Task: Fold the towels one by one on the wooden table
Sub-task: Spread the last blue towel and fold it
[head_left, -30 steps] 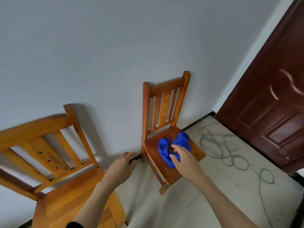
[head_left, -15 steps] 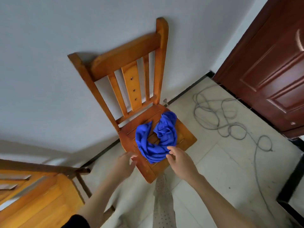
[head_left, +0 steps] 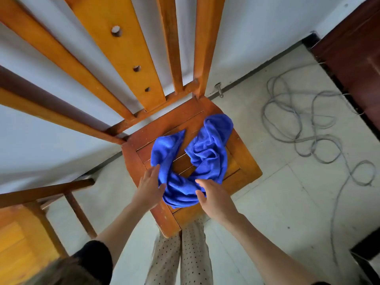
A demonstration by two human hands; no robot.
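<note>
While the second chair (head_left: 24,227) sits idle in the lower left of the frame, the left hand (head_left: 149,189) rests with straight fingers against the left edge of the crumpled blue towel (head_left: 197,161), probably to steady it. The towel lies bunched in a loop on the seat of the wooden chair (head_left: 244,161) at centre. The right hand (head_left: 213,197), fingers spread and relaxed, touches its near fold, likely ready to gather it. Loose cable (head_left: 304,128) sprawls on the floor at right.

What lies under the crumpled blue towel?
The crumpled blue towel lies on the slatted wooden chair seat; bare slats show through its middle gap. Whatever the cloth covers is hidden. Both hands, left and right, touch its near edge.
</note>
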